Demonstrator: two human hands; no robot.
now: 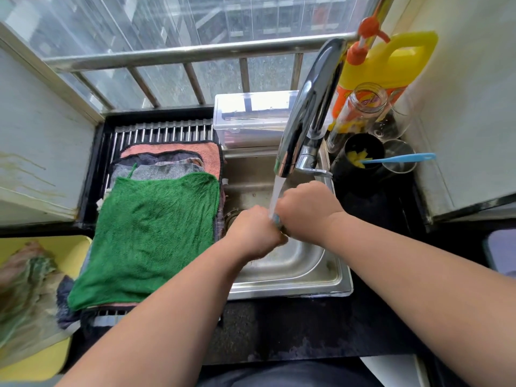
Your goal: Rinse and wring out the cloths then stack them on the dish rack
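At far left I see a yellow tub (71, 241) holding a heap (28, 289) of crumpled cloths, which I take to be waiting for their rinse. Beside it the rack (156, 132) carries a stack of pink, grey and dark layers, with a green cloth (150, 230) spread flat on top, so I judge a good part of the job done. Over the sink (293, 275), the left hand (254, 233) and right hand (307, 210) are both clenched, knuckles up and close together. They grip a cloth (277, 220) of which only a bluish sliver shows between them, directly under the stream (277, 191) from the tap (304, 113). I read this as rinsing or the start of a wring, and cannot tell which. Left to do: finish this one, lay it on the stack, then work through the heap. At right a yellow bottle (391, 60) with an orange pump and a clear jar (363, 104) carry orange and red labels, but I cannot read any of the writing.
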